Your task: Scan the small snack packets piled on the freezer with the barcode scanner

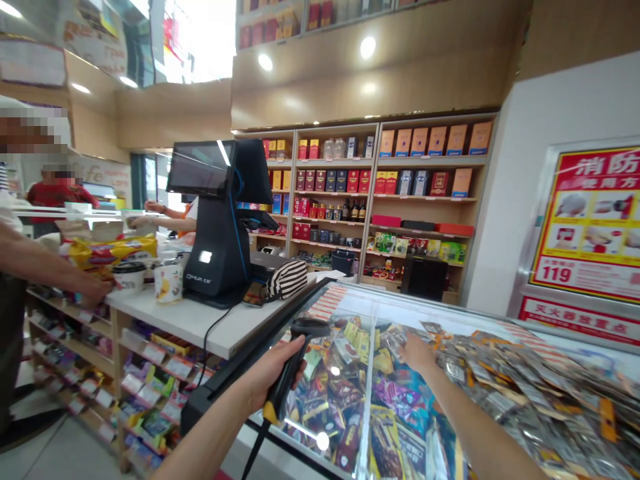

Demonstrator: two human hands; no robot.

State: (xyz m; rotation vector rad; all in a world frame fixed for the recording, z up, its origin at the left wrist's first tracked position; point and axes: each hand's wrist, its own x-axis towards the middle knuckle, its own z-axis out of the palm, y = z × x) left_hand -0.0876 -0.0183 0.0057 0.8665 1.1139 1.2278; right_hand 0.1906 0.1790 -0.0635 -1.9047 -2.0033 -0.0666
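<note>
My left hand (277,373) is wrapped round the black handle of a barcode scanner (287,377). The scanner's head points up and away from me, and a cable runs down from its yellow-marked lower end. It is over the left part of the glass-topped freezer (373,347). Farther right, my right hand (419,353) is closed at a small clear packet (396,337), with its fingertips partly hidden. This packet lies at the left end of a heap of silvery and brown packets (520,380) on the glass. Colourful wrapped ice creams (335,400) show through the freezer top.
Left of the freezer, a white counter (210,327) bears a black cash register (215,233), paper cups (169,281) and a striped pouch (289,279). A person's arm (55,267) reaches in at far left. Shelves (375,200) with boxes stand behind.
</note>
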